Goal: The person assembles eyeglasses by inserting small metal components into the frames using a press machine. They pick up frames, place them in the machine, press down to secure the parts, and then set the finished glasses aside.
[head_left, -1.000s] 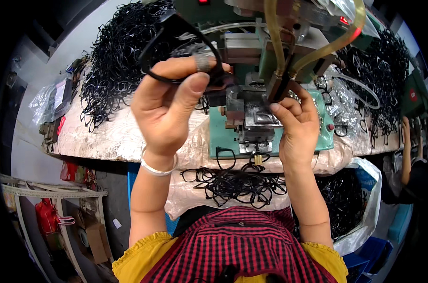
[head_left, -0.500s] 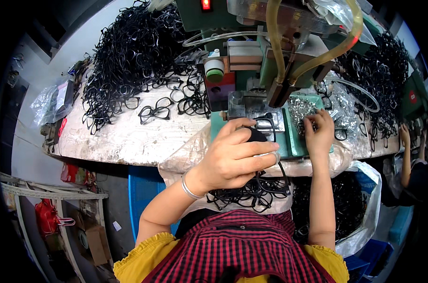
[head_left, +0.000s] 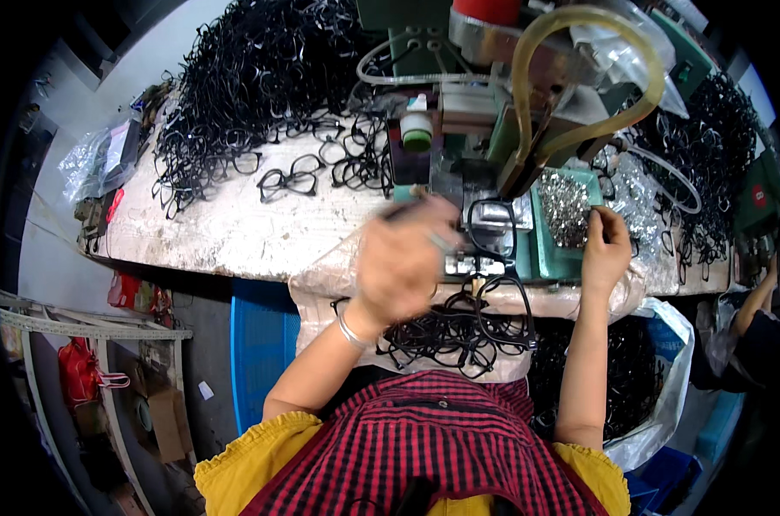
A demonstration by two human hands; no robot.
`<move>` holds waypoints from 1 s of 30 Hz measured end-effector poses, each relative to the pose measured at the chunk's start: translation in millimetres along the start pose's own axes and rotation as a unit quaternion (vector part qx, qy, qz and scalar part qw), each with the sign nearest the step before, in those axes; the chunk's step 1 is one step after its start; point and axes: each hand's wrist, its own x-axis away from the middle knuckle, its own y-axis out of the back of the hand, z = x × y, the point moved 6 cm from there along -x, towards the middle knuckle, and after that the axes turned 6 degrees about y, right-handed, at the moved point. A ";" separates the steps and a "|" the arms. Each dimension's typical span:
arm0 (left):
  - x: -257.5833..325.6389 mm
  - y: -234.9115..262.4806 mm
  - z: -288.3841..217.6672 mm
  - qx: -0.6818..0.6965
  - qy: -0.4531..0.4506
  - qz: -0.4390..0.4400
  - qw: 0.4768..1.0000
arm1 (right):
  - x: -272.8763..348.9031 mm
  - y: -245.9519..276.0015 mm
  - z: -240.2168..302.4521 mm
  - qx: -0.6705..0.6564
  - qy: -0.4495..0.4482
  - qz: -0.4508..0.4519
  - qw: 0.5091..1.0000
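My left hand point(head_left: 407, 262) is smeared by motion in front of the machine, left of its metal fixture point(head_left: 495, 215). Its fingers do not show clearly. A black eyeglass frame point(head_left: 514, 236) stands at the fixture, and another point(head_left: 530, 320) hangs just below, over the front edge. My right hand point(head_left: 607, 245) is at the right rim of a green tray point(head_left: 544, 254) of small shiny metal parts point(head_left: 565, 206). Its thumb and fingers are pinched together; whatever they hold is too small to make out.
The green press point(head_left: 458, 107) with a curved yellowish hose point(head_left: 525, 77) stands over the fixture. Heaps of black eyeglass frames point(head_left: 269, 69) cover the table's back left and far right. More frames point(head_left: 450, 331) lie on my lap cloth. A co-worker's arm point(head_left: 758, 297) shows at right.
My left hand has moved left, off the eyeglass frame at the fixture. My right hand has drawn back from over the metal parts to the tray's right rim, its fingers now pinched. The view has shifted slightly.
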 end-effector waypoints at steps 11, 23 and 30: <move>-97.6 -26.2 96.5 0.103 0.126 -0.068 0.984 | 8.3 -6.6 3.6 -0.063 0.021 0.020 0.998; -24.6 18.1 140.0 0.037 0.195 -0.171 0.965 | 33.4 34.4 -3.7 0.009 -0.005 -0.004 1.000; 10.6 125.4 246.2 -0.491 0.254 -0.013 0.833 | 39.7 34.4 64.3 -0.068 -0.018 0.058 0.996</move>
